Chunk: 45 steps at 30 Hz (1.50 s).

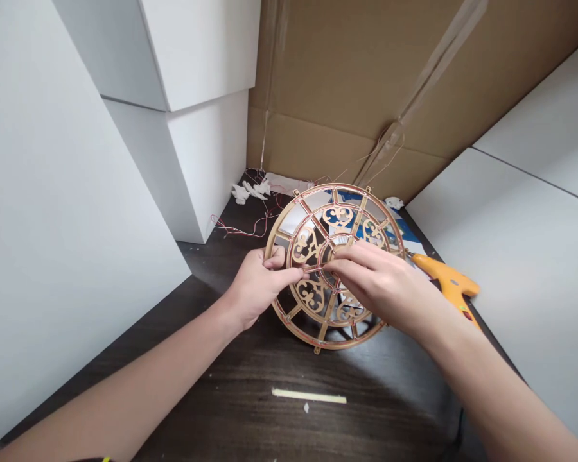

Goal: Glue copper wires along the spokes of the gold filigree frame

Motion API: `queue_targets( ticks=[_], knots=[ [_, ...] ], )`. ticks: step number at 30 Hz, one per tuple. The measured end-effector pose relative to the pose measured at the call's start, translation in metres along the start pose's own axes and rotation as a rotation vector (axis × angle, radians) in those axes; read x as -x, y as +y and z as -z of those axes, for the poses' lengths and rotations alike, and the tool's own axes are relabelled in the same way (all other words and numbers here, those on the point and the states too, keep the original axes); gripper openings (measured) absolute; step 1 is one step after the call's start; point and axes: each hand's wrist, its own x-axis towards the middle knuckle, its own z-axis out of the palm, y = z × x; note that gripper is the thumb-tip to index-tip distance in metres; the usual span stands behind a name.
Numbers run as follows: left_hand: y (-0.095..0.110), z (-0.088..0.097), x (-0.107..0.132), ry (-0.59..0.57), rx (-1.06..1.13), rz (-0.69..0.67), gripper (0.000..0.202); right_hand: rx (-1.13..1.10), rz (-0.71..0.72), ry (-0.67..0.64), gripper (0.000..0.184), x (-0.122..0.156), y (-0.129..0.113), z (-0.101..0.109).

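Both hands pinch a thin strip at the centre of the round wooden fretwork frame [334, 266]: left hand [257, 285] closed on its left end, right hand [380, 282] on the right. Frame lies on the dark table [250, 410], white panels [52, 212] flanking, cardboard [366, 83] behind. Glue gun [446, 279] rests beside it.

Both bare forearms reach in from the bottom corners and meet at centre. The left hand [257, 282] is curled, thumb and forefinger pinched together. The right hand [378, 282] lies palm down, fingers stretched leftward, tips meeting the left's.
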Motion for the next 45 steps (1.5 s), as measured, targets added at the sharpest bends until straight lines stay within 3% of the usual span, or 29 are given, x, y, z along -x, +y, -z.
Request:
queue_targets(
  ticks=[13, 24, 35, 45],
  knots=[
    [-0.005, 0.002, -0.001, -0.001, 0.002, 0.033, 0.058, 0.051, -0.02, -0.099, 0.022, -0.004, 0.004, 0.004],
    [-0.003, 0.003, -0.001, 0.011, -0.065, 0.017, 0.059, -0.033, -0.12, 0.065, 0.015, 0.015, -0.003, -0.011],
    [-0.005, 0.005, -0.003, 0.017, -0.082, 0.046, 0.06, 0.079, -0.007, 0.0, 0.016, 0.003, 0.008, -0.004],
    [-0.001, 0.003, -0.002, 0.016, -0.072, 0.047, 0.059, -0.004, -0.085, 0.099, 0.015, 0.009, -0.004, -0.012]
  ],
)
